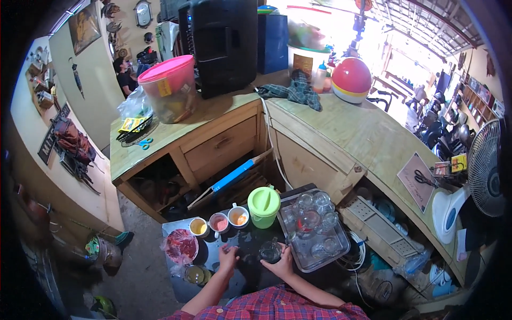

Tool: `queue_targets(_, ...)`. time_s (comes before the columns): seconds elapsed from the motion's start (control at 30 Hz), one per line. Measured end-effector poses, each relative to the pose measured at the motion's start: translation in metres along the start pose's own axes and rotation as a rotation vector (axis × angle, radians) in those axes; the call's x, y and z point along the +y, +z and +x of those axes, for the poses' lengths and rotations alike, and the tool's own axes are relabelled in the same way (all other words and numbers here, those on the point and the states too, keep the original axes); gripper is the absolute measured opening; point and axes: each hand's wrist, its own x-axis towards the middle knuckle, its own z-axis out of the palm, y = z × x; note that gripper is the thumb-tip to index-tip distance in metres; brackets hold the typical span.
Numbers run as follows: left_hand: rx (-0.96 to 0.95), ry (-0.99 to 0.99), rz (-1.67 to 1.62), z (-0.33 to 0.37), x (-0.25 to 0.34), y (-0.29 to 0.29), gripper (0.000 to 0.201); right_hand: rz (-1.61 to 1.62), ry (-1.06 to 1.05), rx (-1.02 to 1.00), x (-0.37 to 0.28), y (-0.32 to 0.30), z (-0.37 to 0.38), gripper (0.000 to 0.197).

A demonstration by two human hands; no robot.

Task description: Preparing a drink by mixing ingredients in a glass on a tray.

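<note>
My right hand point(282, 263) is closed around the side of a clear glass mug point(270, 253) on the dark tabletop. To its left, my left hand point(228, 259) is held over the table with nothing in it, its fingers loosely bent and apart. Beyond the hands stand three white cups: one with yellow contents point(199, 228), one with pink point(219, 222) and one with orange point(238, 216). A lidded light-green pitcher point(263, 208) is beside them. Right of my right hand, a clear plastic tray point(319, 265) holds several upturned-looking glass mugs point(321, 199).
At the table's left edge sit a plastic-wrapped red bowl point(180, 246) and a glass container point(195, 274) with yellowish-green contents. A wooden counter point(320, 120) bends around the far side, carrying a black speaker point(224, 48), a pink-lidded tub point(168, 90) and a fan point(485, 168).
</note>
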Motion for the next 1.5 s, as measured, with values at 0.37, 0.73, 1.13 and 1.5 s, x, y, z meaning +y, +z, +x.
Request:
queue_targets(0.37,0.124,0.823,0.472,-0.002,0.06,-0.01,0.028,-0.154,0.019,-0.111,0.01,-0.019,-0.012,0.097)
queue_targets(0.73,0.292,0.288,1.587,0.034,0.13,-0.17,0.044,0.091,0.052,0.053,0.014,-0.077,-0.045,0.087)
queue_targets(1.13,0.349,0.351,1.584,0.06,0.119,-0.17,0.042,0.219,0.036,0.091,-0.003,-0.081,-0.036,0.064)
queue_targets(1.5,-0.07,0.71,0.335,-0.027,0.169,-0.086,0.026,0.322,0.165,0.241,-0.013,-0.104,-0.026,0.029)
